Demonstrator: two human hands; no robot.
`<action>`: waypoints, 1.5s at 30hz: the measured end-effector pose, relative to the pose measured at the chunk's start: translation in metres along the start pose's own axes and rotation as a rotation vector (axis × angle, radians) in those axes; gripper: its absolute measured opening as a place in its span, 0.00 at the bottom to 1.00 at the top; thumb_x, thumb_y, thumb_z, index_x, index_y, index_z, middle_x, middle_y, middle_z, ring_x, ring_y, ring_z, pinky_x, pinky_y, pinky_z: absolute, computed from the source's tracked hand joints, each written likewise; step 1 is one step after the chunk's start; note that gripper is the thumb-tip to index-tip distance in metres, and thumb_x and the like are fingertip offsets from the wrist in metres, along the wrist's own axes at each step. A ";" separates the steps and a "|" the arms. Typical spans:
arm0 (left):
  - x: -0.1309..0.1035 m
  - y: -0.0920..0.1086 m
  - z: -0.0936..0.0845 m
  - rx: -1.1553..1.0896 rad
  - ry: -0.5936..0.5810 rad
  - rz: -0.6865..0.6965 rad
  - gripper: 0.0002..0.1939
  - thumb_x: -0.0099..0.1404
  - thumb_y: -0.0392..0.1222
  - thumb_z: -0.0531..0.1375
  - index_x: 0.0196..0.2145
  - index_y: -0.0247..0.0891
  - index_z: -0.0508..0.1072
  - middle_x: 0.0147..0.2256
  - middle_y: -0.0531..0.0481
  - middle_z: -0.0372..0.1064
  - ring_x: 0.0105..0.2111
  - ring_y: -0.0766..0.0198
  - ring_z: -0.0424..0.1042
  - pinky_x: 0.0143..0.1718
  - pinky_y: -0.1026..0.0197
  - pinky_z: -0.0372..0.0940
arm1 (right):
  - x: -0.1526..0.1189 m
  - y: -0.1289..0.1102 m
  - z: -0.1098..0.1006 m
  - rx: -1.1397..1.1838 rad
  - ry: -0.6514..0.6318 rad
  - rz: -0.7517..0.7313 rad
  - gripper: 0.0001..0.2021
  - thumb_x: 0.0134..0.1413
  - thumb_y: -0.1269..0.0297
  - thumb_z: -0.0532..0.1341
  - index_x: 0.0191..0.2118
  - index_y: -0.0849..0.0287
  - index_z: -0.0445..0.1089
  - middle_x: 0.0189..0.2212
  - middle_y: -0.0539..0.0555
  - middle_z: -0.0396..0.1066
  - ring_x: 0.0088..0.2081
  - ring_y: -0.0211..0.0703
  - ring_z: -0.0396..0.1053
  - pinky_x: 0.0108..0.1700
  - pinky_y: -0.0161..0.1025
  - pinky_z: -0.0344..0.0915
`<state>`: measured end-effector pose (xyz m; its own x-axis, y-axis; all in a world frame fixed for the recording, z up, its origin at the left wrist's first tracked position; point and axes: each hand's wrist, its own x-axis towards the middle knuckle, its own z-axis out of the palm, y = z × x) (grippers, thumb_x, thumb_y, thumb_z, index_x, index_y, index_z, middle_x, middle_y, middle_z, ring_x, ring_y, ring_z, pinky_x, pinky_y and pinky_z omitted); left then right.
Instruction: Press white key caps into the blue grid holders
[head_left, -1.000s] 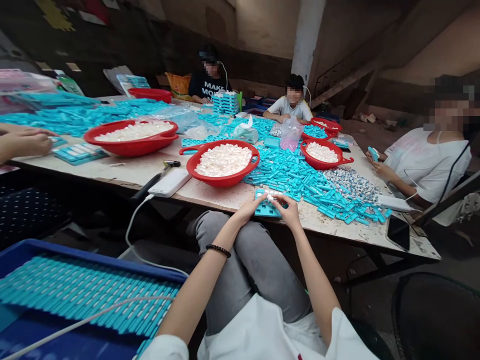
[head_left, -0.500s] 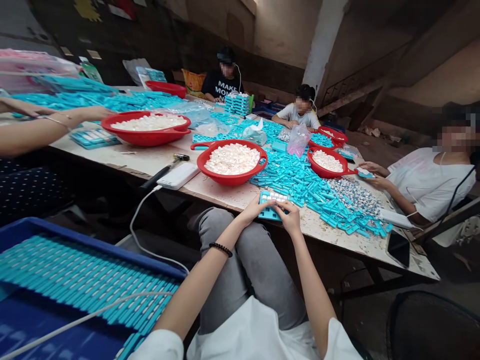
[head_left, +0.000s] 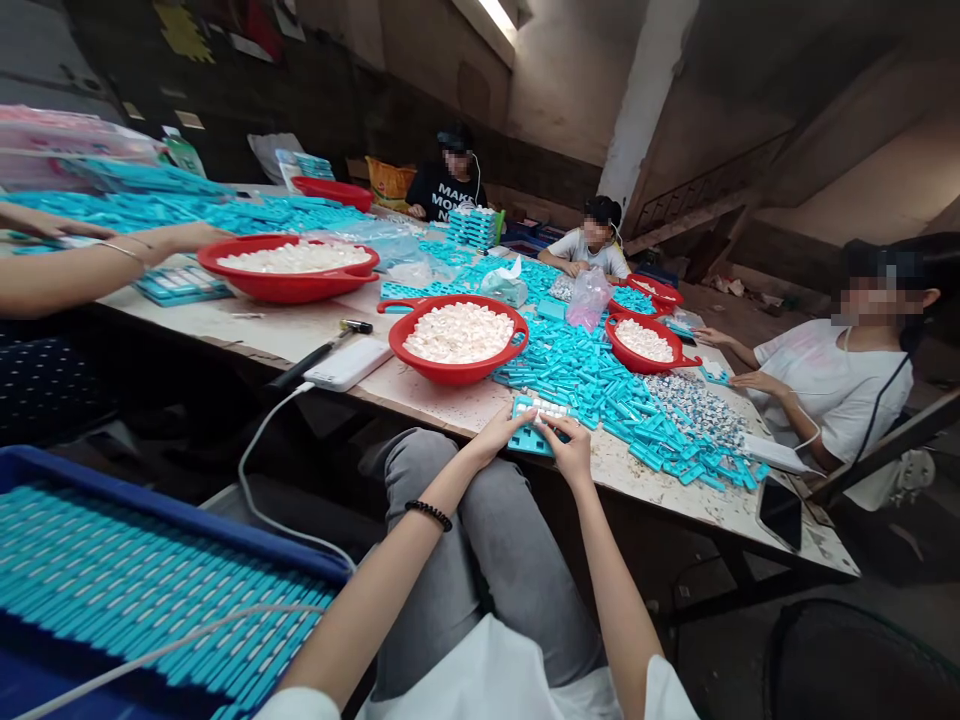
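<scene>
A turquoise tray [head_left: 529,441] with white pieces in its upper row lies at the table's near edge, between my hands. My left hand [head_left: 500,432] grips its left side, the thumb reaching over the top. From the right, my right hand [head_left: 571,446] bends over the tray with its fingers together at a small white piece [head_left: 537,418]. Just beyond stands a red bowl [head_left: 517,345] full of white pieces. Loose turquoise parts [head_left: 585,370] are heaped behind and to the right of the tray.
A white power bank [head_left: 349,362] and a hammer [head_left: 319,352] lie left of the red bowl. A blue crate [head_left: 172,517] of stacked turquoise trays stands at lower left. A phone [head_left: 780,512] rests at the right corner. Other people sit around the table.
The view has shifted slightly, so the table and bowls appear a little lower and further left. My fingers have moved slightly over the tray, and a white piece now shows between them.
</scene>
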<state>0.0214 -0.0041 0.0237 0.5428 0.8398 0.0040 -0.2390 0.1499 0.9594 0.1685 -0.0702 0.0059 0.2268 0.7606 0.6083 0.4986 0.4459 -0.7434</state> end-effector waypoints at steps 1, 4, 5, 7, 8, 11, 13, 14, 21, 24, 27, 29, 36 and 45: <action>0.000 0.000 0.000 -0.010 0.003 -0.006 0.29 0.51 0.58 0.70 0.46 0.39 0.74 0.47 0.43 0.78 0.48 0.49 0.76 0.48 0.53 0.70 | 0.000 0.001 0.001 -0.012 -0.002 0.001 0.12 0.60 0.54 0.63 0.43 0.52 0.81 0.34 0.53 0.77 0.34 0.45 0.72 0.41 0.42 0.69; -0.001 0.001 0.001 -0.010 0.003 0.005 0.29 0.51 0.58 0.70 0.46 0.39 0.74 0.46 0.44 0.78 0.49 0.50 0.76 0.49 0.53 0.70 | -0.001 0.003 0.003 -0.052 -0.013 0.003 0.13 0.60 0.54 0.63 0.43 0.52 0.81 0.33 0.53 0.77 0.33 0.45 0.72 0.41 0.42 0.69; -0.001 0.002 0.001 0.008 -0.001 0.023 0.28 0.51 0.57 0.70 0.46 0.39 0.74 0.46 0.44 0.78 0.50 0.50 0.75 0.50 0.53 0.69 | -0.001 0.004 0.003 -0.065 -0.016 -0.002 0.12 0.60 0.54 0.63 0.43 0.52 0.81 0.32 0.53 0.76 0.33 0.45 0.72 0.40 0.42 0.69; -0.003 0.003 0.002 0.055 -0.010 0.060 0.28 0.51 0.54 0.71 0.46 0.40 0.74 0.47 0.44 0.78 0.51 0.49 0.74 0.52 0.53 0.68 | -0.001 0.005 0.003 -0.093 -0.027 -0.017 0.12 0.60 0.56 0.62 0.41 0.53 0.81 0.31 0.53 0.76 0.32 0.44 0.72 0.40 0.41 0.68; -0.004 0.003 0.002 0.074 -0.014 0.073 0.28 0.51 0.54 0.72 0.46 0.39 0.75 0.48 0.44 0.78 0.52 0.49 0.74 0.52 0.53 0.68 | -0.001 0.004 0.003 -0.109 -0.031 -0.020 0.11 0.60 0.56 0.62 0.39 0.53 0.81 0.30 0.52 0.75 0.31 0.43 0.72 0.40 0.41 0.67; -0.005 0.003 0.001 0.089 -0.034 0.088 0.29 0.51 0.54 0.72 0.47 0.38 0.75 0.48 0.43 0.77 0.52 0.49 0.74 0.53 0.52 0.67 | 0.000 0.002 0.002 -0.144 -0.044 -0.001 0.10 0.60 0.58 0.62 0.38 0.53 0.81 0.29 0.51 0.74 0.30 0.42 0.70 0.41 0.41 0.66; -0.004 0.002 -0.001 0.091 -0.040 0.092 0.30 0.50 0.54 0.72 0.47 0.37 0.75 0.49 0.41 0.77 0.52 0.48 0.74 0.54 0.51 0.66 | 0.000 0.000 0.001 -0.138 -0.053 0.001 0.10 0.60 0.58 0.63 0.39 0.53 0.81 0.28 0.51 0.74 0.29 0.42 0.70 0.40 0.40 0.66; -0.003 0.000 -0.003 0.095 -0.034 0.092 0.31 0.49 0.55 0.72 0.48 0.37 0.75 0.49 0.41 0.77 0.52 0.48 0.74 0.54 0.50 0.66 | 0.000 -0.001 0.001 -0.130 -0.057 -0.004 0.10 0.60 0.58 0.63 0.40 0.53 0.81 0.29 0.51 0.74 0.30 0.42 0.70 0.40 0.40 0.66; 0.007 -0.007 -0.008 0.081 0.066 0.036 0.30 0.43 0.51 0.74 0.43 0.37 0.76 0.43 0.42 0.79 0.46 0.50 0.76 0.47 0.53 0.69 | -0.002 -0.001 0.004 -0.112 -0.071 -0.008 0.11 0.59 0.59 0.64 0.45 0.53 0.78 0.31 0.51 0.76 0.29 0.42 0.70 0.39 0.38 0.66; 0.008 -0.007 -0.005 0.070 0.087 -0.006 0.27 0.43 0.48 0.73 0.40 0.35 0.76 0.39 0.44 0.79 0.41 0.52 0.77 0.43 0.55 0.69 | -0.001 0.002 0.004 -0.121 -0.074 0.009 0.11 0.58 0.59 0.64 0.45 0.54 0.78 0.31 0.51 0.76 0.30 0.42 0.70 0.39 0.38 0.66; 0.009 -0.006 -0.002 0.073 0.142 -0.044 0.22 0.42 0.45 0.71 0.36 0.36 0.76 0.35 0.46 0.79 0.37 0.54 0.76 0.39 0.57 0.68 | 0.000 0.003 0.004 -0.128 -0.075 0.032 0.11 0.58 0.58 0.64 0.44 0.54 0.78 0.32 0.51 0.77 0.30 0.42 0.70 0.38 0.38 0.66; 0.010 -0.005 -0.002 0.055 0.158 -0.050 0.22 0.42 0.44 0.70 0.36 0.36 0.76 0.35 0.47 0.79 0.36 0.54 0.76 0.39 0.57 0.68 | 0.000 0.002 0.004 -0.133 -0.073 0.033 0.11 0.58 0.58 0.64 0.44 0.53 0.78 0.31 0.50 0.77 0.29 0.42 0.70 0.39 0.38 0.66; 0.009 -0.004 -0.006 0.049 0.150 -0.018 0.23 0.41 0.43 0.70 0.38 0.36 0.75 0.35 0.46 0.79 0.39 0.50 0.77 0.38 0.55 0.69 | 0.000 -0.001 0.010 -0.138 -0.037 0.016 0.09 0.58 0.58 0.64 0.42 0.52 0.79 0.29 0.50 0.77 0.28 0.44 0.71 0.37 0.40 0.68; 0.007 -0.004 -0.005 0.039 0.154 -0.014 0.22 0.42 0.42 0.69 0.38 0.39 0.74 0.37 0.47 0.79 0.40 0.50 0.77 0.37 0.56 0.69 | 0.000 0.002 0.011 -0.109 -0.018 0.016 0.09 0.56 0.57 0.65 0.40 0.52 0.79 0.27 0.49 0.76 0.27 0.43 0.70 0.35 0.39 0.68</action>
<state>0.0222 0.0036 0.0182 0.4152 0.9084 -0.0503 -0.1994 0.1448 0.9692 0.1601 -0.0638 0.0013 0.2206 0.7761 0.5908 0.5834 0.3805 -0.7176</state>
